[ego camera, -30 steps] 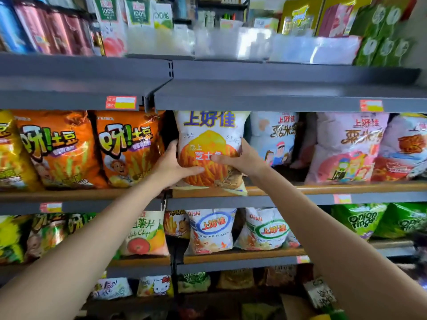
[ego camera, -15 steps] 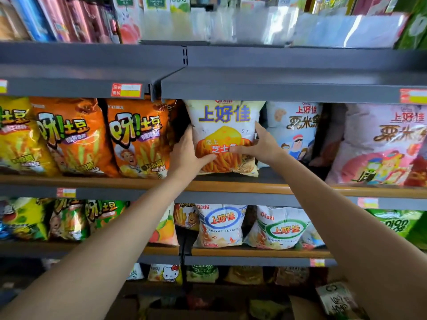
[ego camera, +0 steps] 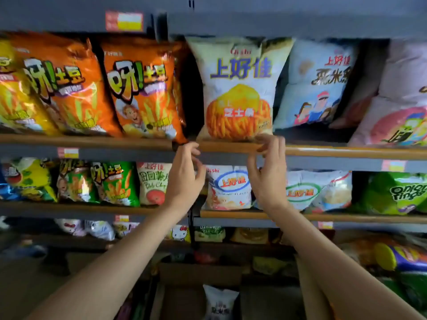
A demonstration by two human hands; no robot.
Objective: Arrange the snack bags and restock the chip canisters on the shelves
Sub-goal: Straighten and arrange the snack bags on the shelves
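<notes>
— Where's the bag?

— The white cheese-stick bag (ego camera: 238, 88) stands upright on the wooden-edged shelf (ego camera: 346, 151), between an orange fries bag (ego camera: 143, 88) and a pale blue bag (ego camera: 316, 84).

— And the hands?

— I see my left hand (ego camera: 184, 179) and right hand (ego camera: 268, 174) just below the shelf edge, fingers loosely curled, grasping nothing.

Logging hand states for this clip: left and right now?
Left hand: open, fingers loosely curled, holding nothing.
Right hand: open, holding nothing, just below the cheese-stick bag.
</notes>
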